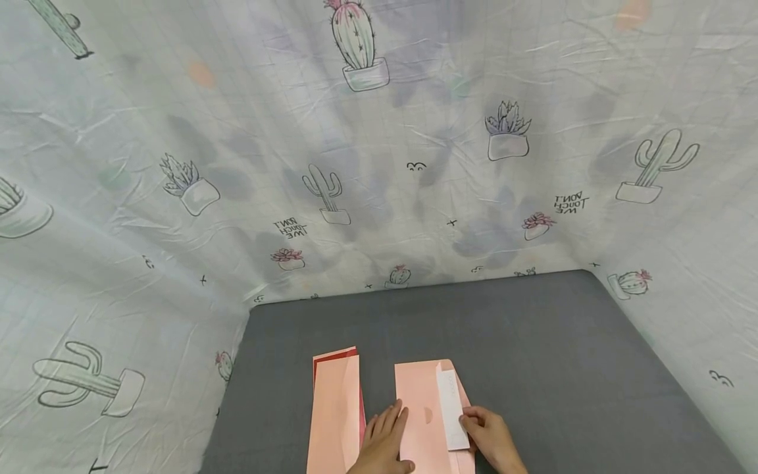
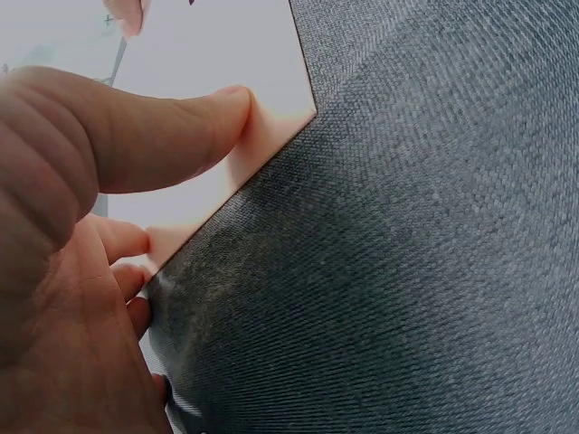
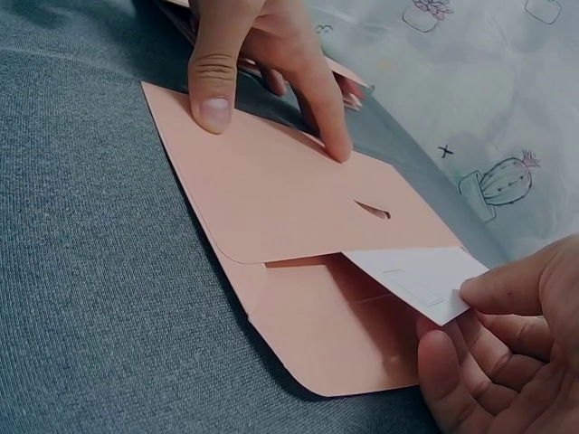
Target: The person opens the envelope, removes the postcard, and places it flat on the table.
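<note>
A pale pink envelope (image 1: 417,388) lies on the grey surface with its flap (image 3: 335,362) folded out and a small half-round cut on its front. Part of a white card (image 1: 451,401) sticks out of the envelope's open side. My right hand (image 1: 491,434) pinches the card's outer edge between thumb and fingers; in the right wrist view the card (image 3: 421,280) tilts up from the flap. The rest of the card is hidden inside. With thumb and fingers spread, my left hand (image 1: 381,442) presses on the envelope's near left part.
More pink envelopes (image 1: 334,408), with red showing between them, lie stacked left of my left hand. The grey cloth-covered tabletop (image 1: 521,329) meets a white curtain (image 1: 414,217) printed with cacti at the back and sides.
</note>
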Action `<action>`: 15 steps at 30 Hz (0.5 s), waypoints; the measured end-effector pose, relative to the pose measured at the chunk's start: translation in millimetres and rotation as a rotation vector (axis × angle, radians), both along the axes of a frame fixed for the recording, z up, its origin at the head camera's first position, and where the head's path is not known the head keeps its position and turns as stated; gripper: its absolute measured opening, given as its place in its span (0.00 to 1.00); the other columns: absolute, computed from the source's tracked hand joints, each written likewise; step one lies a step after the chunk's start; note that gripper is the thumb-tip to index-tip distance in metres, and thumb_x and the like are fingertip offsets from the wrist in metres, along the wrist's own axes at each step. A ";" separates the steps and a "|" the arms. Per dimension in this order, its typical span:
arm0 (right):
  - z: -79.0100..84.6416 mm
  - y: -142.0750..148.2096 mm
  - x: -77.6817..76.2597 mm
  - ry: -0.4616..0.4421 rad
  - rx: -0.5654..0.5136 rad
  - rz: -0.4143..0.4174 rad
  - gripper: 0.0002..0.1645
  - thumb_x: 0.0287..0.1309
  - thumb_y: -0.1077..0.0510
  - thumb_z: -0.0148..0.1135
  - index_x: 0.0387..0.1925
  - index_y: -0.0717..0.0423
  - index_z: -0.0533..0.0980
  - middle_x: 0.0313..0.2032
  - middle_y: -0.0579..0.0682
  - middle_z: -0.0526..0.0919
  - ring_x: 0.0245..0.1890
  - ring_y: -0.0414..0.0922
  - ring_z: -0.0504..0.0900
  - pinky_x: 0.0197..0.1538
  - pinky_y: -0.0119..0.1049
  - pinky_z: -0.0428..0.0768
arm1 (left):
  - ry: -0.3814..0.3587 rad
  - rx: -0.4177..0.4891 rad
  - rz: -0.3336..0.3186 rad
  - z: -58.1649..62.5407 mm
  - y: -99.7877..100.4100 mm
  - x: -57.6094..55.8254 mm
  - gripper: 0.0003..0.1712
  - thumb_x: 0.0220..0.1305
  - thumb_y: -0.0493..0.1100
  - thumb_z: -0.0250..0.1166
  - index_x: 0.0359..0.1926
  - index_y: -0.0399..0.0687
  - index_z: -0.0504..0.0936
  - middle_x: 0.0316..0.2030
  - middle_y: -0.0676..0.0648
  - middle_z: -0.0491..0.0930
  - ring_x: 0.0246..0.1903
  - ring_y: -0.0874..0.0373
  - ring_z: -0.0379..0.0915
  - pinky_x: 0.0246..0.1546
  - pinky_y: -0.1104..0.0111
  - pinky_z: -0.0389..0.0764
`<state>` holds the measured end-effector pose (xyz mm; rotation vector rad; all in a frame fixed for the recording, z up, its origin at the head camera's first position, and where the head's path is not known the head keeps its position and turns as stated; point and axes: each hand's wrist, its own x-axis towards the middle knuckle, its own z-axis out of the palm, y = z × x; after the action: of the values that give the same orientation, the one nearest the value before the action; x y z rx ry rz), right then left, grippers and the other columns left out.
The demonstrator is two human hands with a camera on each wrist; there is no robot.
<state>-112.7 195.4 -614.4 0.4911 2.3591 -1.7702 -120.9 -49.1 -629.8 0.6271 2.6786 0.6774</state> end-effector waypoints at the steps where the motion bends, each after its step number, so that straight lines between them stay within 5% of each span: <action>1: -0.2 0.3 0.1 -0.002 -0.008 -0.004 0.17 0.61 0.63 0.62 0.46 0.75 0.79 0.27 0.50 0.83 0.17 0.40 0.75 0.22 0.32 0.76 | 0.002 0.000 -0.001 -0.9 -0.2 0.0 0.56 0.47 0.53 0.75 0.75 0.41 0.60 0.78 0.39 0.55 0.74 0.40 0.54 0.68 0.36 0.58; 15: -0.6 6.9 1.3 0.001 -0.039 -0.016 0.17 0.63 0.64 0.61 0.47 0.76 0.78 0.30 0.52 0.85 0.19 0.43 0.80 0.21 0.36 0.81 | -0.061 -0.016 0.009 3.7 2.3 -0.9 0.57 0.47 0.52 0.76 0.76 0.42 0.59 0.78 0.40 0.53 0.75 0.41 0.51 0.70 0.36 0.56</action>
<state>-111.4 202.3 -615.0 0.5055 2.3232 -1.8204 -121.8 -46.7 -626.1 0.5807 2.6302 0.6662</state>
